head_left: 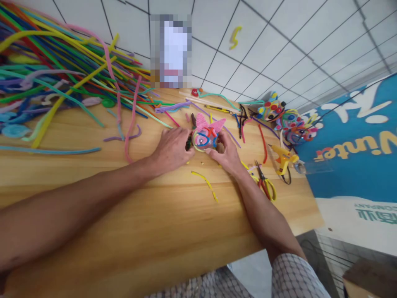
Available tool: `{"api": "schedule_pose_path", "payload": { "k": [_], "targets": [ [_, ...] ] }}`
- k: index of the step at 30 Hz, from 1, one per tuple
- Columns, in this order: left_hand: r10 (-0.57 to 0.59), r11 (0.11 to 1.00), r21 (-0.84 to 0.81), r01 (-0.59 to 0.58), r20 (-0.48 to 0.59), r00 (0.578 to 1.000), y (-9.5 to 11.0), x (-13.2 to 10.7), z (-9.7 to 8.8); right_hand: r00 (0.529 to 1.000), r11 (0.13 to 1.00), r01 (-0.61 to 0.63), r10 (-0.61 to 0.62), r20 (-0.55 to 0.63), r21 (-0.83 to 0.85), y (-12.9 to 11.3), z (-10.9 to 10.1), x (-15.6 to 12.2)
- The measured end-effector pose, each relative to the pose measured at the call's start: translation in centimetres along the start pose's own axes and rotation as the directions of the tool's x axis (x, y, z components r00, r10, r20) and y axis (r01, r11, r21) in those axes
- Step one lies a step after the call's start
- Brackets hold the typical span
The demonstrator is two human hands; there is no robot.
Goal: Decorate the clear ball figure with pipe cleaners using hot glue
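Observation:
Between my hands, on the wooden table, is a small craft figure (204, 138) of clear plastic, decorated with coloured pipe cleaners and two pink pointed ear-like pieces. My left hand (173, 149) closes on its left side, where something dark green shows by the fingertips. With thumb and fingers, my right hand (226, 153) grips the figure's right side. A short yellow pipe cleaner (204, 182) lies just in front of the hands. Part of the figure is covered by my fingers.
Many coloured pipe cleaners (77, 62) are heaped at the left. Yellow-handled pliers (265, 184) and a yellow glue gun (283, 159) lie at the right, with decorated craft pieces (273, 109) behind. A yellow utility knife (217, 109) rests behind the figure, near the tiled wall.

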State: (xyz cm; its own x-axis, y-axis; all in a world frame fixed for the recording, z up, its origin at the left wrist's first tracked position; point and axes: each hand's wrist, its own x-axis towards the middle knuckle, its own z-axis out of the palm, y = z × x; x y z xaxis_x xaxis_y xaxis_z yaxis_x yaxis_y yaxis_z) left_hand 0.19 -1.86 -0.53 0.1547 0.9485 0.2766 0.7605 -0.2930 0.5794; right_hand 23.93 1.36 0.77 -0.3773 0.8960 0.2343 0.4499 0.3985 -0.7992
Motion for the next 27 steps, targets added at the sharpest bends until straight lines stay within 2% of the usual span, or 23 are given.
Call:
{"api": "schedule_pose_path", "payload": {
  "k": [3, 7, 11, 14, 16, 18, 20, 21, 24, 27],
  "targets": [
    [0.001, 1.0, 0.0, -0.001, 0.017, 1.0, 0.0, -0.2, -0.1, 1.0, 0.999, 0.001, -0.001, -0.002, 0.034, 0.7, 0.4, -0.1],
    [0.022, 0.995, -0.092, -0.022, -0.005, 1.0, -0.4, -0.2, -0.1, 0.999, 0.999, 0.008, -0.007, -0.035, 0.037, 1.3, 1.1, -0.3],
    [0.037, 0.99, -0.136, -0.034, 0.023, 0.999, -0.9, 0.4, -0.1, 0.999, 0.999, 0.014, -0.012, -0.043, 0.034, 1.6, 1.5, -0.3],
    [0.021, 0.986, -0.164, -0.016, 0.025, 0.999, -1.0, 0.6, -0.3, 0.999, 0.997, 0.032, -0.032, -0.008, 0.076, 1.4, 1.2, -0.3],
    [-0.021, 0.975, -0.223, 0.015, -0.025, 0.999, -0.8, 0.4, -0.6, 0.998, 0.992, 0.06, -0.06, -0.004, 0.108, 1.1, 0.5, -0.3],
    [-0.061, 0.945, -0.325, 0.014, -0.135, 0.989, -0.6, 0.2, -1.1, 0.994, 0.99, 0.08, -0.071, -0.079, 0.117, 0.6, -0.4, -0.2],
    [-0.084, 0.904, -0.427, -0.031, -0.249, 0.965, -0.4, -0.1, -1.6, 0.968, 0.989, 0.082, -0.051, -0.244, 0.119, 0.1, -1.2, -0.2],
    [-0.091, 0.887, -0.459, -0.046, -0.271, 0.958, -0.4, -0.2, -1.8, 0.942, 0.989, 0.076, -0.029, -0.335, 0.127, -0.1, -1.6, -0.1],
    [-0.104, 0.873, -0.487, -0.019, -0.225, 0.969, -0.2, -0.2, -2.1, 0.858, 0.983, 0.063, 0.034, -0.512, 0.171, -0.6, -2.0, 0.0],
    [-0.109, 0.873, -0.488, -0.01, -0.214, 0.971, -0.2, -0.1, -2.0, 0.836, 0.975, 0.072, 0.057, -0.546, 0.211, -0.9, -1.8, 0.1]
  ]
}}
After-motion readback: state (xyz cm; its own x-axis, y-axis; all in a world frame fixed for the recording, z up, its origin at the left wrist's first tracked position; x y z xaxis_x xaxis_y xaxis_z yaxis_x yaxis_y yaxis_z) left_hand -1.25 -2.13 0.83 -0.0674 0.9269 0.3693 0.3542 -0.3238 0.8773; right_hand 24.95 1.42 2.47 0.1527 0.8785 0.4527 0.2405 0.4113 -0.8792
